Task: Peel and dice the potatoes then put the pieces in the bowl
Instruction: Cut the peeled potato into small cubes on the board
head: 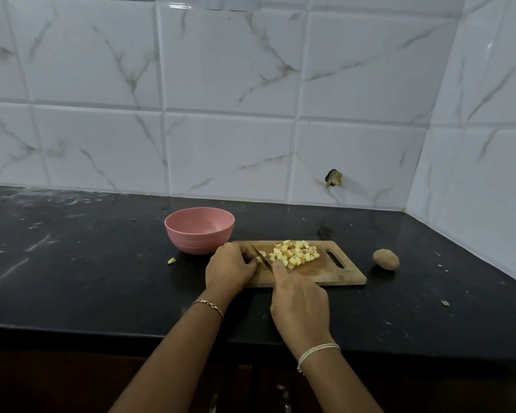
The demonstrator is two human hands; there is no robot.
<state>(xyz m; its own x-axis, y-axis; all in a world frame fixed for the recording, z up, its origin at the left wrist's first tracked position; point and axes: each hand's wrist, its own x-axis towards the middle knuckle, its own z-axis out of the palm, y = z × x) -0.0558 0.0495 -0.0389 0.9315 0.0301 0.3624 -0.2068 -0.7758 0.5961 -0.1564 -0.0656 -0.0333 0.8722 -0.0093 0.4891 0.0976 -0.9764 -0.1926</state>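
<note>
Right hand (300, 305) wrapped round the knife (261, 257) (handle hidden under my palm), blade angled down onto the cutting board (334, 274). Left hand (230, 268) curled at the board's left end, just beside the blade. Can't tell what's under the fingers. Diced potato (295, 254) piled mid-board; pink bowl (200, 231) just behind the board's left corner; whole potato (385, 259) on the counter right of the board, unpeeled.

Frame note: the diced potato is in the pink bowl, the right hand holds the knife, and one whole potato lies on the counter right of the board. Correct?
One error: the head view shows the diced potato piled on the cutting board, and the pink bowl empty. The right hand does hold the knife, and the whole potato lies right of the board.
</note>
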